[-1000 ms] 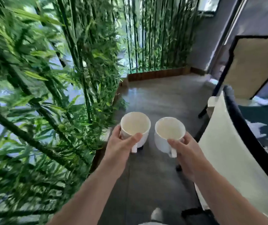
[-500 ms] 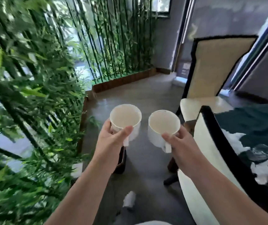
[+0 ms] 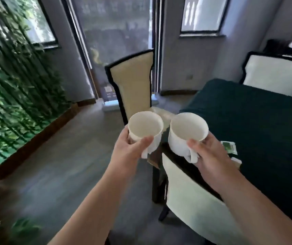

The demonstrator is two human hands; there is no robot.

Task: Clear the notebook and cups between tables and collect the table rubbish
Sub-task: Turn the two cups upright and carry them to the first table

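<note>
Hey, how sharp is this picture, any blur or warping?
Head view: the two cups and both hands are fairly sharp; the bamboo at left smears with motion blur; the wide lens bends the window frames; soft daylight, no harsh glare.

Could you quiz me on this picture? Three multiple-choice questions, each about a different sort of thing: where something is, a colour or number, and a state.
1. Where is the small green-and-white packet?
A. on the dark green table
B. on the floor
C. in a cup

2. How many white cups are held?
A. one
B. two
C. three

3. The cups are
A. stacked
B. tipped over
C. upright, nothing visible inside

Answers: 1 A, it lies near the table's edge; 2 B, left hand holds the left cup, right hand the right cup; 3 C, both open mouths show bare white insides.
</note>
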